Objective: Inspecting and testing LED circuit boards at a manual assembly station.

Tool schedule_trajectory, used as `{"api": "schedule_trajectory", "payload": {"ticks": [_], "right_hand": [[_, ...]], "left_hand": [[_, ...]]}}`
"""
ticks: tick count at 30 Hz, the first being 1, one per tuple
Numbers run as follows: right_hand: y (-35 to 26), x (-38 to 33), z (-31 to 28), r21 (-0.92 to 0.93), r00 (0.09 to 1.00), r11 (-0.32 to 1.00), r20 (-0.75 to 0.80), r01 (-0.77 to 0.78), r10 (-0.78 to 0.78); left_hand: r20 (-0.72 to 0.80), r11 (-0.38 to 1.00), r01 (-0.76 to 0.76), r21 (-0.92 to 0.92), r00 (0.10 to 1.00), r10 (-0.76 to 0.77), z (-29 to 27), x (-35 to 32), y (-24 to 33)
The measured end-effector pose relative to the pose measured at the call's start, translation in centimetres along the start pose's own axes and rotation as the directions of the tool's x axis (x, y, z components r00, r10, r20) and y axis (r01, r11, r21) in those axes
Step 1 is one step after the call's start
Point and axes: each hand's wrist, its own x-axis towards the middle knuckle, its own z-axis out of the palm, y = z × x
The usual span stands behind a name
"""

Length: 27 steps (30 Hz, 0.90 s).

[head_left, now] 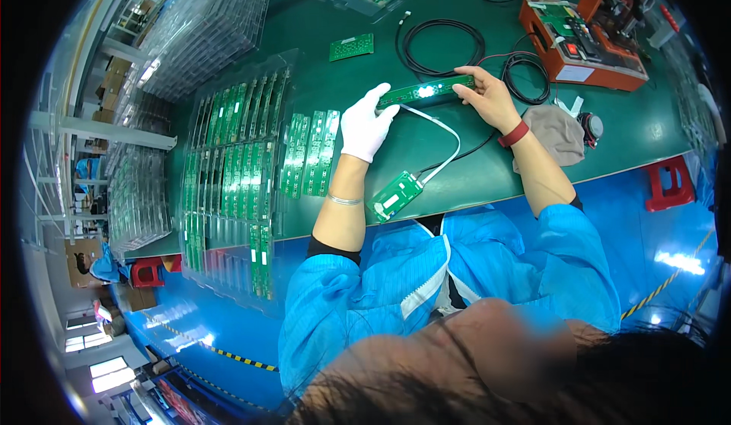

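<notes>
A long, narrow green circuit board [415, 94] with bright lights glowing near its middle is held up over the green table. My left hand [366, 123], in a white glove, pinches its left end. The bare right hand [489, 99], with a red band at the wrist, grips the other end between thumb and fingers. From beside the left thumb, a white flat cable [455, 137] loops down to a smaller green circuit board [395, 196] at the table's near edge. A black cable also runs from that smaller board toward the right.
Left of me, a clear plastic tray [283, 67] holds rows of narrow boards, with several loose strips [311, 154] alongside. Stacked clear trays [205, 33] rise behind. Coiled black cable [443, 48], an orange test fixture [582, 71] and a grey cloth [550, 135] lie to the right.
</notes>
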Motion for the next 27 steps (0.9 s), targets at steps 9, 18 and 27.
{"api": "schedule_trajectory", "payload": {"ticks": [9, 18, 27], "right_hand": [[-4.1, -1.1, -2.9, -0.294, 0.931, 0.941, -0.269, 0.166, -0.248], [-5.0, -6.6, -14.5, -0.823, 0.892, 0.568, -0.272, -0.022, -0.36], [-0.9, -11.5, -23.0, -0.871, 0.992, 0.48, -0.122, -0.102, -0.011]], "left_hand": [[-0.057, 0.998, -0.039, -0.056, 0.998, 0.036, 0.6, 0.1, -0.9], [-0.044, 0.999, -0.009, -0.049, 0.999, 0.007, 0.3, -0.3, -0.9], [-0.062, 0.996, -0.088, -0.022, 0.994, 0.086, 0.4, 0.3, -1.2]]}}
